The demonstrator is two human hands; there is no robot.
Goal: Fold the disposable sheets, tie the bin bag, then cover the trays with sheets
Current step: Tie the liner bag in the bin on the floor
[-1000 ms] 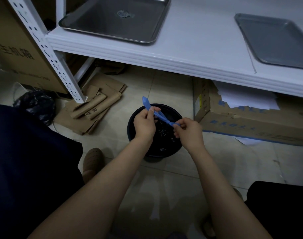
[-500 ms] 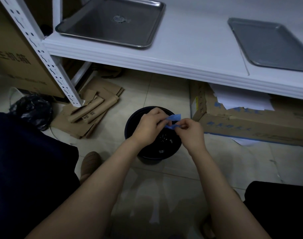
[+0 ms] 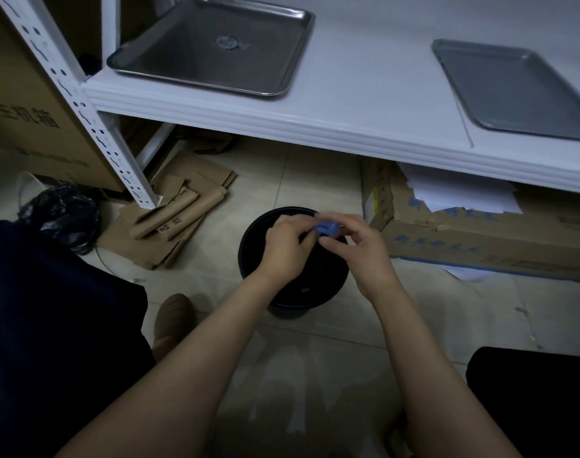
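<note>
Blue folded sheet [image 3: 328,227] being pinched by left hand [image 3: 287,247], right hand [image 3: 361,247] over bin [image 3: 249,256] (open); slipping grip risks dropping it in.

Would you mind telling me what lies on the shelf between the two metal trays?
Nothing: in the head view, the white shelf is bare between the left tray and right tray.

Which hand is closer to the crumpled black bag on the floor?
Left. The left hand is over the round black bin, nearer the crumpled black bag; the right hand is farther right.
</note>
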